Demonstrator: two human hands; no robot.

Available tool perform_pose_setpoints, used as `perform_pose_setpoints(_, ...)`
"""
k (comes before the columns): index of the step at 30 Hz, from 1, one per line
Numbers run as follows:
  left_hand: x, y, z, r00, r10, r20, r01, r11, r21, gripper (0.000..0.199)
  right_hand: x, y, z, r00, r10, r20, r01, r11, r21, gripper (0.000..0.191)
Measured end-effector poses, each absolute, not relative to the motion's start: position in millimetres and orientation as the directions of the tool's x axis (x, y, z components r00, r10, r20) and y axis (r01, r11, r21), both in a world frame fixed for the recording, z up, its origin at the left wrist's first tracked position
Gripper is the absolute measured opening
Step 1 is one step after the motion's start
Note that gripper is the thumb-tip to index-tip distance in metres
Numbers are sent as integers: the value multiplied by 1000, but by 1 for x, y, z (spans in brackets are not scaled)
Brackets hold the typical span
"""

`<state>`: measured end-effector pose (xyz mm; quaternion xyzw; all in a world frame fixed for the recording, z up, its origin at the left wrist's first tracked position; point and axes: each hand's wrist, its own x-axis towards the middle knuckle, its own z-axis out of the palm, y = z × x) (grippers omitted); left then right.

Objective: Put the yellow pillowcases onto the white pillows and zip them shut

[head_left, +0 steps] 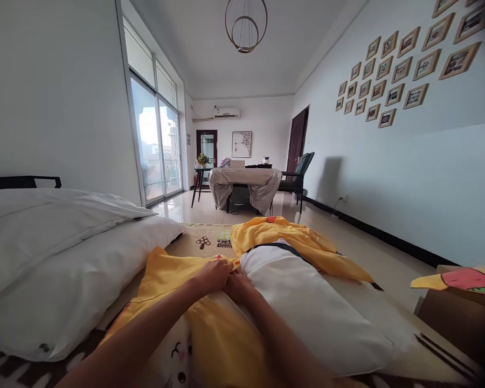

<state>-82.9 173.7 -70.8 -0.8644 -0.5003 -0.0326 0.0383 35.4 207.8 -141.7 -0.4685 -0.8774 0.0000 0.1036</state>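
Nearest, along six o'clock, a yellow cloth (222,334) spreads beneath the forearms (161,313); there the left hand (214,275) and right hand (240,285) meet, fingers bunched tightly on the cloth. A white pillow (319,307) lies towards five, stacked pillows (84,253) at eight, over a patterned beige blanket (189,242). At the dial's centre a draped table (224,186) stands on glossy tiles (194,214), glass doors (149,151) at ten, framed pictures (401,70) at two, ring lamp (246,49) at twelve.

A ring lamp (246,50) hung from the ceiling (210,43). Frames (402,70) dotted the right wall (424,172), above a socket (345,199). Glass doors (167,134) stood left. Farther back, a plant (203,159) and a chair (301,173) flanked a draped tabletop (246,174); an aircon (227,113) hung above a picture (241,144).
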Motion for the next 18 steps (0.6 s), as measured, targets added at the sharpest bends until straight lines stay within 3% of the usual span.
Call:
perform_pose_setpoints(3,-99,131,-62,599,787,150,798,-602,-29,23,46,205,-128,-519,836,181,831,542,-122,38)
perform_pose_setpoints(7,-111,90,-68,734,668,118,666,-743,67,22,58,192,-96,-539,819,196,821,563,-92,42)
perform_pose_setpoints(12,-117,91,-99,747,650,139,652,-757,35,35,77,135,-59,-648,742,169,752,659,-8,33)
perform_pose_setpoints(15,-116,97,-107,762,625,168,632,-775,14,20,107,85,-57,-714,699,36,693,713,-102,39)
perform_pose_setpoints(18,-112,100,-100,761,615,204,624,-781,28,15,141,51,-69,-634,764,-120,764,596,-248,56)
